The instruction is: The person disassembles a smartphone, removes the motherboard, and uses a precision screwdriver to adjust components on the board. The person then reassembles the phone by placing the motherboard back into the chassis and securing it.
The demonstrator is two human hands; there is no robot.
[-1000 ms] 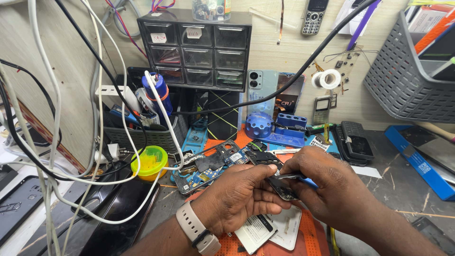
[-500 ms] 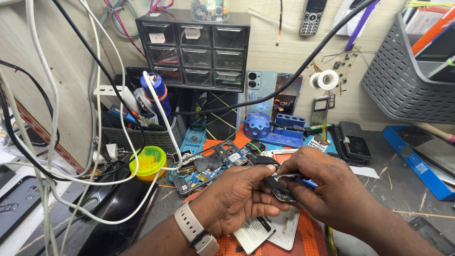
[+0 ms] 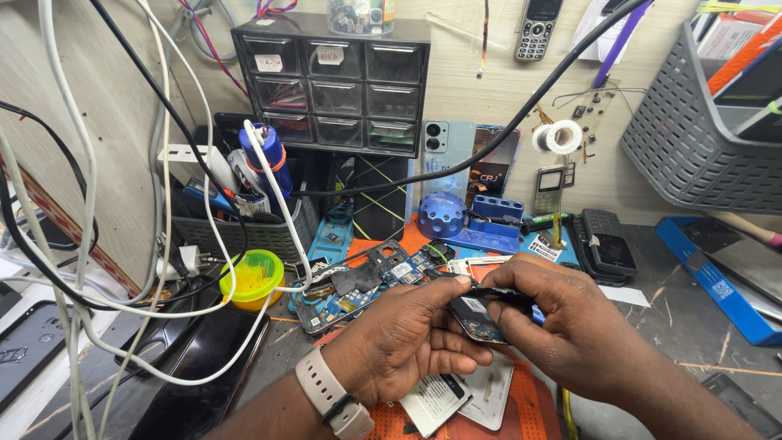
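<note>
Pinching one small dark phone part (image 3: 481, 314) between your two hands — left hand (image 3: 403, 342), right hand (image 3: 570, 326) — one opened phone (image 3: 358, 285) beside, one yellow tub (image 3: 252, 277) left.

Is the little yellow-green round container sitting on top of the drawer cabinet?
No, the yellow-green container sits low on the bench beside the white cables, well below the drawer cabinet.

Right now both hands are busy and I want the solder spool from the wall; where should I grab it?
Pinch the solder spool by its round white rim, coming straight at the wall from the front. It hangs flat against the wall, open centre facing out.
</note>
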